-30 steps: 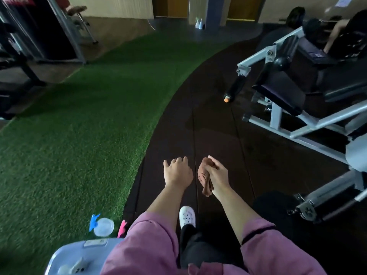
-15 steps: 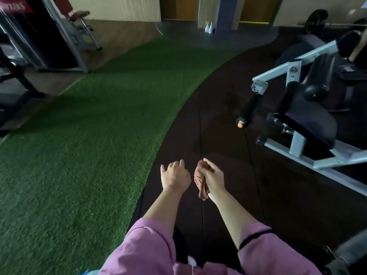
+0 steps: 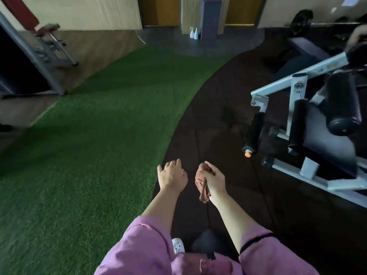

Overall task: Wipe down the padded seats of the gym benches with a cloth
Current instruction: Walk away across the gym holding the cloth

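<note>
The right hand (image 3: 213,180) holds a bunched brown cloth (image 3: 201,185), fingers curled round its upper part while the loose end hangs below the palm. The left hand (image 3: 172,176) is just beside it on the left, holding nothing, its fingers relaxed and slightly bent. Both hang over the dark floor (image 3: 218,120), with green turf (image 3: 95,139) to the left. No seat is being wiped yet. The nearest padded bench (image 3: 329,139) is to the right and a little farther off, well apart from the hands, set in a white frame (image 3: 282,84) with black roller pads.

The cloth looks light, soft and limp, so it should fold flat under a palm; a wad gripped in the fist, as now, wipes poorly, and spreading it under flat fingers would likely cover more pad. The seat's dark cover looks smooth, so the cloth ought to slide easily.
</note>
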A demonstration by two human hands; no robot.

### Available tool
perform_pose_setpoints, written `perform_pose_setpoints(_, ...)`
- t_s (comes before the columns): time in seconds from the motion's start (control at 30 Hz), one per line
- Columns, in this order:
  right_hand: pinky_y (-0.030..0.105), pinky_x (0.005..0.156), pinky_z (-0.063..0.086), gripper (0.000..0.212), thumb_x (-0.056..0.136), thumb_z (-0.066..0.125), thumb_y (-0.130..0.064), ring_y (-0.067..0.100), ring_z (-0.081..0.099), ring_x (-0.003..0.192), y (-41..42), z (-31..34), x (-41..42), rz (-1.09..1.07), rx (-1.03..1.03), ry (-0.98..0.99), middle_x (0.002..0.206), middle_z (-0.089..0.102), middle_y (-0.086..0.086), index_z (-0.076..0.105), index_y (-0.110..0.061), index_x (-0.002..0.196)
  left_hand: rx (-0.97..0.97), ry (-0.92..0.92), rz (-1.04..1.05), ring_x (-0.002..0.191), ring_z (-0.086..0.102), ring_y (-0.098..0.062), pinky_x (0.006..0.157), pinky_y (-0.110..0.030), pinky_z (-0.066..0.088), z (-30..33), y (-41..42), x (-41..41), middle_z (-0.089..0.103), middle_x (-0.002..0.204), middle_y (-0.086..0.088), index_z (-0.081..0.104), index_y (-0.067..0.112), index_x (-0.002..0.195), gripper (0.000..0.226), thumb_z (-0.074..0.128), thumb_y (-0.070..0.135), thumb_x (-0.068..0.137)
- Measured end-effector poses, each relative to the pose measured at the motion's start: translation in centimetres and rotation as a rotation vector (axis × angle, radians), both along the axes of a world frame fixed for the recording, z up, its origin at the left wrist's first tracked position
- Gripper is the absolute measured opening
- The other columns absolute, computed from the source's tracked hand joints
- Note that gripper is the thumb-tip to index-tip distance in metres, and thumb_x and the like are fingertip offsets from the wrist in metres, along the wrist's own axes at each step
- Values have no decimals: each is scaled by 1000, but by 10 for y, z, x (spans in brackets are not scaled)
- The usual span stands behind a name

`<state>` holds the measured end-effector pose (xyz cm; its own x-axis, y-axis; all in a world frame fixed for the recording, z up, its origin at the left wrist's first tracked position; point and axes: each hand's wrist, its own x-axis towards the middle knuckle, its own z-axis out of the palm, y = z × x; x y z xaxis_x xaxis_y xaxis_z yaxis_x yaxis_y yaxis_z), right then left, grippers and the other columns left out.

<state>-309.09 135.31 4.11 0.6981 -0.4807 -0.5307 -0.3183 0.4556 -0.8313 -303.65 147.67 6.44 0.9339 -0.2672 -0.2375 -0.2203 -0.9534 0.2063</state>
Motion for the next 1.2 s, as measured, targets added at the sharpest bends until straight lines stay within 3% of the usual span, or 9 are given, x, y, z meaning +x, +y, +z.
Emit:
perform_pose_setpoints(0.07, 17, 77, 50, 41, 84, 63, 7, 14, 65, 94, -12, 1, 34, -35, 7, 1, 110, 66, 5, 62, -9, 122, 18, 14, -17, 130, 41, -17, 112, -46, 20, 1, -13, 37, 50, 136, 2, 38, 17, 139, 45, 36, 30, 96)
perform_pose_setpoints(0.2, 32, 99, 47, 42, 82, 66, 5, 21, 63, 109, -45, -7, 111, -69, -4, -2, 116, 65, 7, 63, -10, 121, 14, 31, -80, 135, 35, -17, 114, -48, 14, 1, -50, 116, 47, 140, 1, 34, 17, 143, 48, 36, 31, 97)
perform_pose_setpoints(0.27, 39, 102, 46, 42, 82, 67, 5, 22, 63, 107, -66, -10, 154, -80, 7, -2, 114, 66, 6, 64, -14, 118, 8, 32, -99, 135, 35, -17, 115, -48, 13, -1, -75, 161, 47, 140, 1, 34, 17, 142, 48, 36, 30, 97)
perform_pose_setpoints(0.57, 23, 84, 48, 42, 88, 59, 3, 11, 61, 97, -199, 0, 375, -19, -78, -16, 121, 61, 2, 59, -13, 127, -24, -5, -115, 134, 37, -17, 116, -46, 12, 5, -205, 374, 48, 138, 1, 38, 16, 139, 44, 37, 29, 97)
perform_pose_setpoints(0.73, 26, 91, 47, 43, 89, 58, 2, 11, 60, 100, -258, 11, 483, -9, -114, -9, 123, 61, 1, 60, -15, 128, -44, -10, -85, 133, 38, -17, 115, -46, 15, 14, -261, 476, 49, 137, 2, 38, 16, 139, 44, 38, 29, 97)
perform_pose_setpoints(0.9, 16, 74, 47, 42, 88, 58, 2, 2, 60, 90, -307, 14, 584, -21, -110, -8, 117, 61, -1, 61, -15, 126, -39, 25, -96, 127, 44, -21, 113, -45, 22, 16, -314, 578, 52, 133, 0, 42, 17, 134, 40, 39, 29, 96)
perform_pose_setpoints(1.1, 21, 83, 49, 40, 87, 60, -1, 8, 62, 99, -379, 8, 732, -9, -148, -19, 119, 63, -1, 63, -20, 123, -62, 22, -111, 116, 52, -23, 104, -40, 34, 6, -387, 733, 58, 121, -3, 50, 14, 116, 27, 41, 27, 94)
perform_pose_setpoints(1.2, 15, 67, 49, 41, 87, 60, 0, 8, 63, 96, -419, 13, 803, -47, -128, -18, 119, 63, 0, 63, -20, 122, -82, 20, -130, 113, 52, -22, 99, -36, 39, 8, -427, 811, 58, 118, -4, 51, 13, 113, 24, 42, 24, 94)
